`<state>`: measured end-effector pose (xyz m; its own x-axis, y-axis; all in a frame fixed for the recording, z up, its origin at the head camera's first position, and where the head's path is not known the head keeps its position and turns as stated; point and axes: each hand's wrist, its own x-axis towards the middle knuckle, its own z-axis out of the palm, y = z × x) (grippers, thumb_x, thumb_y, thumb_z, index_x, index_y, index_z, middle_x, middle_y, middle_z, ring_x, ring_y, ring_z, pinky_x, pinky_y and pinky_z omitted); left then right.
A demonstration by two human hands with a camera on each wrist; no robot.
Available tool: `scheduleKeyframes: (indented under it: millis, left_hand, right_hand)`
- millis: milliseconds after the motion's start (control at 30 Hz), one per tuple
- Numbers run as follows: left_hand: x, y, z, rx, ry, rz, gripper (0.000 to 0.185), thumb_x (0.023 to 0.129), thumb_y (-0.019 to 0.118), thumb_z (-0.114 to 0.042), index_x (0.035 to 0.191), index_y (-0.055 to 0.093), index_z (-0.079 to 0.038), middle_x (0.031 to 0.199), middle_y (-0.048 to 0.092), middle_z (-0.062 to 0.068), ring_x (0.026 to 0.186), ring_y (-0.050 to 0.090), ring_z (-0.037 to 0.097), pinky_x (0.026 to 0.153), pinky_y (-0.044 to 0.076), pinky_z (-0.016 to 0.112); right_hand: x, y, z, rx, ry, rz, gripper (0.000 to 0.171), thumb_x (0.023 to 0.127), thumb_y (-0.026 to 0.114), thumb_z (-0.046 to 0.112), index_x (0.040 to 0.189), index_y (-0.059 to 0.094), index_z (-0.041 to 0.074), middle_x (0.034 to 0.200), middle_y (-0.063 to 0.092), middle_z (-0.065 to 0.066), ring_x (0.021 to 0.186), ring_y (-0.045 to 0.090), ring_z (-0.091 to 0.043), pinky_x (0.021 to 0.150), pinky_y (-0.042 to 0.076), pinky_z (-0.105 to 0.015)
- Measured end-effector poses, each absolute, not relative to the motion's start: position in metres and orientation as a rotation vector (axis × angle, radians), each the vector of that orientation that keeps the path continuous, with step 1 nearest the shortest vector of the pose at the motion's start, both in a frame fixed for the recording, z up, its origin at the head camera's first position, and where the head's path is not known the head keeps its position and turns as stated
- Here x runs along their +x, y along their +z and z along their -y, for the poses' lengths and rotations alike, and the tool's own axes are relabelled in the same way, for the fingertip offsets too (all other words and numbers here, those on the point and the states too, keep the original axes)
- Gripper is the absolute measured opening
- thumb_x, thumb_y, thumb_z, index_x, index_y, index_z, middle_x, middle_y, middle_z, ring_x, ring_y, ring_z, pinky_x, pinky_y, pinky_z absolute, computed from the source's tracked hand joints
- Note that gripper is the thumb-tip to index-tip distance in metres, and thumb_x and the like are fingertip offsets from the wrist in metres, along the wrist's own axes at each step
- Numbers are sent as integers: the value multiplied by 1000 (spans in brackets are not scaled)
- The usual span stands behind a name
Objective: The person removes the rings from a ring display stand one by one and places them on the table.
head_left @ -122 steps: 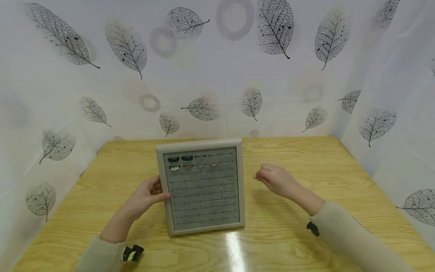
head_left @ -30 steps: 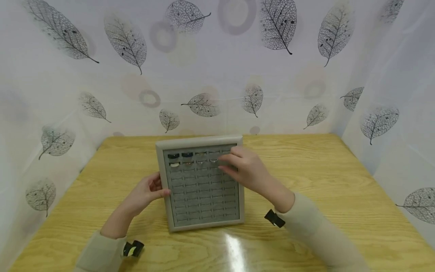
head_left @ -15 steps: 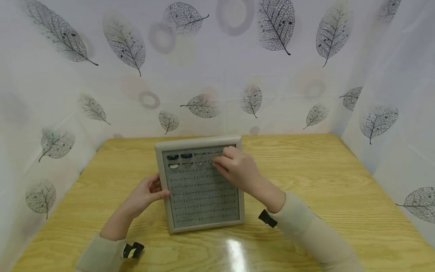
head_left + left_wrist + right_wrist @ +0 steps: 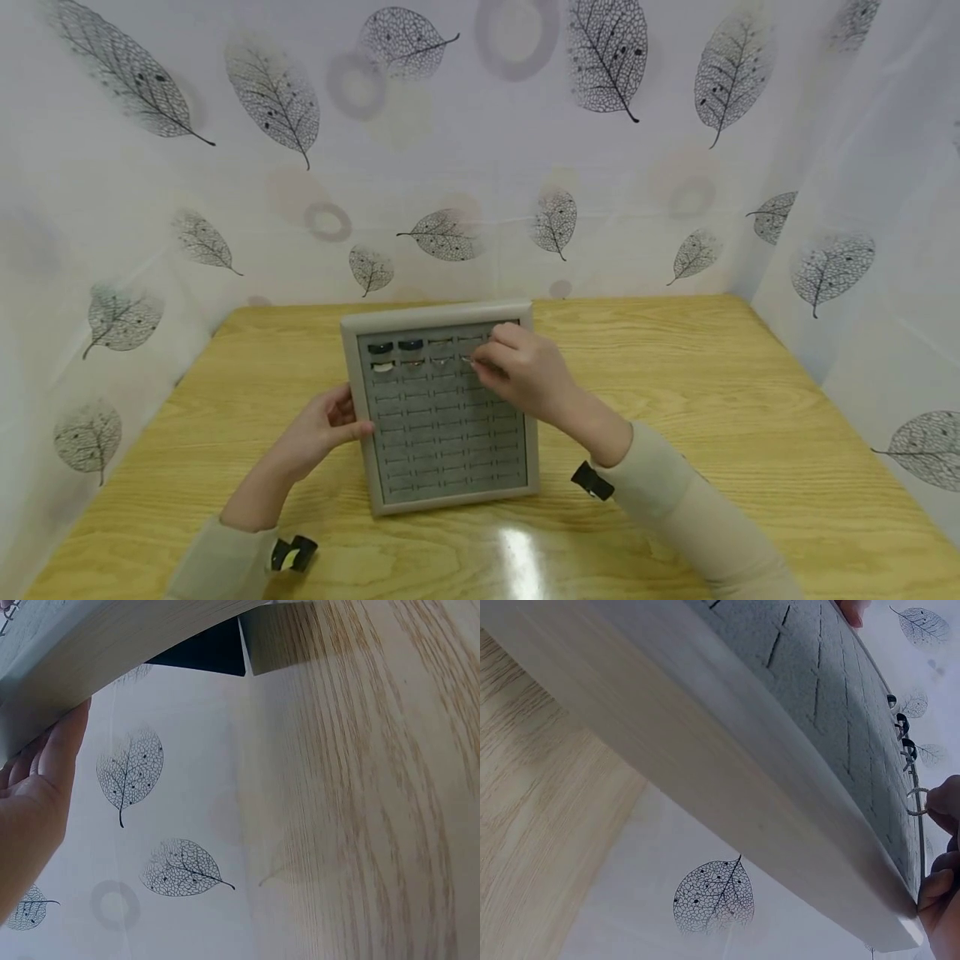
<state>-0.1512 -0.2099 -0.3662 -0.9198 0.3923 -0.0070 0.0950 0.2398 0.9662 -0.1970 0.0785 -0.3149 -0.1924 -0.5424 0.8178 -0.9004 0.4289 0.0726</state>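
Left hand gripping the ring tray by its left frame edge on the wooden table; right hand pinching a thin ring at a second-row slot; risk of ring slipping, tray shifting under pressure

Bright, even light fills the leaf-print enclosure; a white glare streak sits on the wooden table just in front of the ring tray. Shadows are faint. The head view bows at its edges; both wrist views are soft close up.
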Motion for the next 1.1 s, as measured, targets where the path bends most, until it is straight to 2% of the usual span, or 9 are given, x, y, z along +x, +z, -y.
scheduleKeyframes:
  millis: [367,500,633,767,867,1000,1100]
  left_hand:
    - [-152,-366,209,471,1734,-2273,64,83,63,-13,132,28,8,115,49,25,97,55,18,79,46,29]
    - [-153,-366,210,479,1737,-2269,63,83,62,-13,131,29,9,115,49,26,96,55,17,78,46,29]
    - [-153,-366,210,486,1743,-2258,62,83,62,-12,131,29,9,114,49,25,96,55,17,78,46,29]
    - [-153,-366,210,493,1744,-2250,62,83,62,-13,131,29,9,115,48,26,96,55,17,78,46,29]
    - [-152,-366,211,493,1743,-2250,63,83,62,-13,131,28,9,115,48,26,96,55,16,78,46,29]
    - [-152,-366,211,494,1748,-2248,64,83,62,-13,131,28,10,116,48,26,96,55,16,79,46,29]
    - [-151,-366,212,496,1751,-2245,64,83,62,-13,131,28,10,115,48,27,96,56,16,79,46,29]
  right_hand:
    - [-189,-309,-99,1249,606,1812,8,66,65,-1,71,63,4,62,47,-1,50,39,-10,43,34,-19]
    - [-185,-310,-117,1246,602,1859,1,73,62,3,72,63,4,62,47,-1,50,40,-10,42,34,-20]
    - [-182,-312,-135,1223,579,1912,12,81,56,9,72,63,4,62,45,0,50,37,-10,42,32,-20]
    - [-182,-317,-154,1206,546,1938,17,83,52,12,72,62,5,61,42,1,49,35,-9,41,31,-19]
    - [-183,-323,-166,1203,516,1958,14,80,53,11,72,62,5,62,42,2,50,34,-8,40,29,-18]
    - [-186,-334,-182,1188,470,2024,2,69,62,5,71,63,5,63,42,4,51,34,-7,41,30,-17]
    - [-188,-344,-192,1169,437,2097,13,61,69,0,71,63,6,63,42,4,51,35,-7,42,31,-18]
